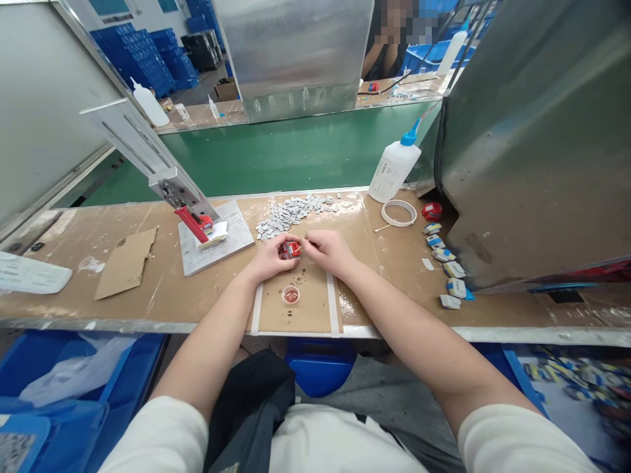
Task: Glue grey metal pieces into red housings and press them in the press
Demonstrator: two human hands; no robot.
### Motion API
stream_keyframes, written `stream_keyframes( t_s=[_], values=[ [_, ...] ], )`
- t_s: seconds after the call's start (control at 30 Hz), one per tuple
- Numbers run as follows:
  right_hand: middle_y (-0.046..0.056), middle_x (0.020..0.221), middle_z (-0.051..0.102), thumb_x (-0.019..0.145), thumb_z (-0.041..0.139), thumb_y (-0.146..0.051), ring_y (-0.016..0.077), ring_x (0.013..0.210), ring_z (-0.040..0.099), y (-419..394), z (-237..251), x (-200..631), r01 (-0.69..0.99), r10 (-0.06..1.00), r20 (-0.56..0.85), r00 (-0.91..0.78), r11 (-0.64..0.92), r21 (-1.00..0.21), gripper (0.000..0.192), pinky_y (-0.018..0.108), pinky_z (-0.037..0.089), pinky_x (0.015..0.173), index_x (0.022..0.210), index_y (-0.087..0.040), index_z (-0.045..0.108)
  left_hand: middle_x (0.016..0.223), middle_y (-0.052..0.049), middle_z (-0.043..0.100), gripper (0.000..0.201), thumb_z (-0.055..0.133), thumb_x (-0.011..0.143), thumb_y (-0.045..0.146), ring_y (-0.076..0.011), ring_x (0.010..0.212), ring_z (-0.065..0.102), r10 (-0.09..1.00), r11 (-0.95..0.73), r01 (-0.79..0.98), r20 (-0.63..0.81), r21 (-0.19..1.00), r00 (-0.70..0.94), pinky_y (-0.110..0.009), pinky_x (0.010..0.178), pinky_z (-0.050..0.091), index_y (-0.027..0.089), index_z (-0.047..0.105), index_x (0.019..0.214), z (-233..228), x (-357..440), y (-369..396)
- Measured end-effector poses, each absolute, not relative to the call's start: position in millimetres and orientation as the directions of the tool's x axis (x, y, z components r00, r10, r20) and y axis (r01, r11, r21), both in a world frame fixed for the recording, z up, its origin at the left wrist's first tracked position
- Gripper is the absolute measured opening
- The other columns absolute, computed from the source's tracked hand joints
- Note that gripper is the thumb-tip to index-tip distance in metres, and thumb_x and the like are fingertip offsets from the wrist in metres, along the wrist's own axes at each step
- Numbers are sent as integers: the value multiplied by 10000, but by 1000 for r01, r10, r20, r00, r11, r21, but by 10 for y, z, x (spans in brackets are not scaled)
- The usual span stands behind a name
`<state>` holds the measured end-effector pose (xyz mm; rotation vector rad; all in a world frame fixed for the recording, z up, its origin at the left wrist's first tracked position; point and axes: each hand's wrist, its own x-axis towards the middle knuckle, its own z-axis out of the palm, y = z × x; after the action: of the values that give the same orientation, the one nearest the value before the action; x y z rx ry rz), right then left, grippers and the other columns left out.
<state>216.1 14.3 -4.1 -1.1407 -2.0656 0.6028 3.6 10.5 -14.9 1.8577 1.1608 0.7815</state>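
My left hand [270, 257] grips a small red part [291, 249] over the brown workbench [148, 289]. My right hand [329, 251] is pinched close beside it, fingertips touching the red part; what it pinches is too small to tell. Just below the hands sits a small round clear cap [290, 295] with reddish content on a taped cardboard pad [315, 309]. A heap of small grey metal pieces [290, 213] lies just beyond the hands.
A hand press with a red jaw [193, 222] stands on a grey plate at left. A white squeeze bottle with blue tip [394, 167], a tape ring [398, 213] and a row of small blue-white parts [446, 263] lie right. A metal housing [532, 144] is at right. Another person works across the green belt [286, 154].
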Motion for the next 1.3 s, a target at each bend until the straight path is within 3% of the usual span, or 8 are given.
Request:
stream_keyframes(
  t_s=[0.63, 0.83, 1.1, 1.3],
  values=[
    [-32, 606, 382, 983, 484, -343, 131, 603, 354, 188, -43, 2140, 534, 891, 387, -238, 453, -714, 391, 290, 242, 617, 665, -228, 287, 1003, -43, 741, 494, 778, 761, 294, -188, 832, 684, 909, -293, 460, 94, 839, 406, -294, 759, 558, 191, 697, 1238, -189, 33, 120],
    [-41, 585, 361, 935, 512, -296, 118, 583, 330, 194, -60, 2165, 533, 881, 392, -267, 473, -701, 374, 291, 226, 607, 637, -223, 298, 1016, -37, 748, 478, 764, 762, 248, -186, 847, 684, 906, -313, 474, 109, 823, 408, -290, 771, 551, 202, 703, 1234, -184, 23, 124],
    [-55, 563, 325, 912, 499, -314, 104, 572, 322, 188, -106, 2142, 398, 855, 396, -335, 509, -763, 374, 271, 213, 587, 610, -218, 302, 1040, -41, 737, 481, 771, 752, 257, -176, 831, 677, 919, -282, 462, 98, 841, 383, -276, 767, 537, 186, 705, 1223, -176, 36, 116],
    [-53, 566, 335, 931, 500, -349, 106, 562, 334, 220, -87, 2131, 429, 867, 423, -265, 499, -753, 385, 277, 213, 588, 623, -218, 310, 980, -30, 726, 497, 786, 759, 270, -169, 780, 655, 921, -267, 467, 79, 843, 383, -276, 726, 522, 192, 702, 1242, -181, 31, 114]
  ],
)
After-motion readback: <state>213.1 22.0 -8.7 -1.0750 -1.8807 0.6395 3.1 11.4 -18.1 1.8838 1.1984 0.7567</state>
